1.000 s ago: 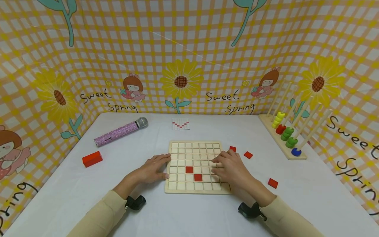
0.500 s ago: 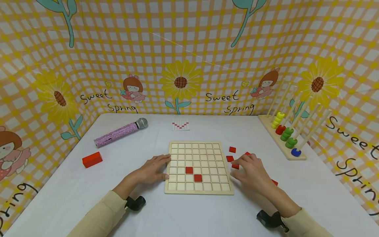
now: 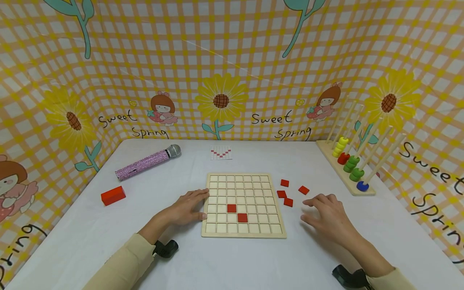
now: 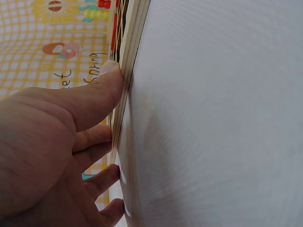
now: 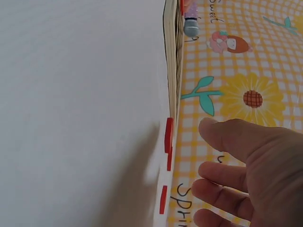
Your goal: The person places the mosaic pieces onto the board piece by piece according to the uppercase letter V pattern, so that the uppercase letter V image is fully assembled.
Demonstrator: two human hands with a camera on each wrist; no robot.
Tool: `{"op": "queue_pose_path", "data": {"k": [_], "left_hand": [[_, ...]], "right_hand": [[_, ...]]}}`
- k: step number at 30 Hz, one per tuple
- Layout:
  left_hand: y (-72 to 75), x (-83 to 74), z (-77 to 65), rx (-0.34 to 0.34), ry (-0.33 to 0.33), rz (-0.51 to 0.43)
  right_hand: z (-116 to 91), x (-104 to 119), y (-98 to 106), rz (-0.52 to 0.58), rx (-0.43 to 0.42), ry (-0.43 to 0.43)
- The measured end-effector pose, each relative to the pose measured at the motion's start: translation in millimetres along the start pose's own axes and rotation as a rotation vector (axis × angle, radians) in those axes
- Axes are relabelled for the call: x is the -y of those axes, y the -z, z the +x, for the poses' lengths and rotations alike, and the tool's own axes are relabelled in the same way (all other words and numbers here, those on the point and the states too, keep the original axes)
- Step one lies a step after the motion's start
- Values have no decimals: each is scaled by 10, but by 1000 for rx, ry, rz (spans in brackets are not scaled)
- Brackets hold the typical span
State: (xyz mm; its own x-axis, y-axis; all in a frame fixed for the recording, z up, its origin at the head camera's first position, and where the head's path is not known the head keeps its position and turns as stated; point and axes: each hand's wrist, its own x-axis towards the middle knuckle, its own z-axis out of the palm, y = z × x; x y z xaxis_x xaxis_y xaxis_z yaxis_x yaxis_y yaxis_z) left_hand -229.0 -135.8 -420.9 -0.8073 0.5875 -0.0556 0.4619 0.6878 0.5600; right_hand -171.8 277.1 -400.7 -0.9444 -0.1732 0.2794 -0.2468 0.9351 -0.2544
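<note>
A wooden grid board point(image 3: 243, 236) lies flat mid-table, with one red square tile point(image 3: 231, 208) in a cell and a second red tile point(image 3: 242, 218) one row nearer and one column right. My left hand point(image 3: 186, 207) touches the board's left edge; the left wrist view shows thumb and fingertips against that edge. Off the board's right side my right hand point(image 3: 330, 217) hovers with relaxed, spread fingers and holds nothing. Several loose red tiles point(image 3: 288, 202) lie between it and the board, also visible as red tiles point(image 5: 168, 135) in the right wrist view.
Behind the board lies a small printed card point(image 3: 221, 153) with a red V pattern on a grid. A glittery pink microphone point(image 3: 145, 163) and a red block point(image 3: 113, 195) are on the left. At the back right stands a bead-and-peg stand point(image 3: 348, 171). Patterned cloth surrounds the table.
My right hand has moved from over the board's right edge out to the right, uncovering loose red tiles beside the board. It now covers the tile farther right. The left hand stays put.
</note>
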Motion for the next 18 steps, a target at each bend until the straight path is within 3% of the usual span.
{"op": "queue_pose_path", "data": {"k": [18], "left_hand": [[-9, -5, 1, -9, 15, 19]], "right_hand": [[-207, -342, 98, 3, 85, -69]]}}
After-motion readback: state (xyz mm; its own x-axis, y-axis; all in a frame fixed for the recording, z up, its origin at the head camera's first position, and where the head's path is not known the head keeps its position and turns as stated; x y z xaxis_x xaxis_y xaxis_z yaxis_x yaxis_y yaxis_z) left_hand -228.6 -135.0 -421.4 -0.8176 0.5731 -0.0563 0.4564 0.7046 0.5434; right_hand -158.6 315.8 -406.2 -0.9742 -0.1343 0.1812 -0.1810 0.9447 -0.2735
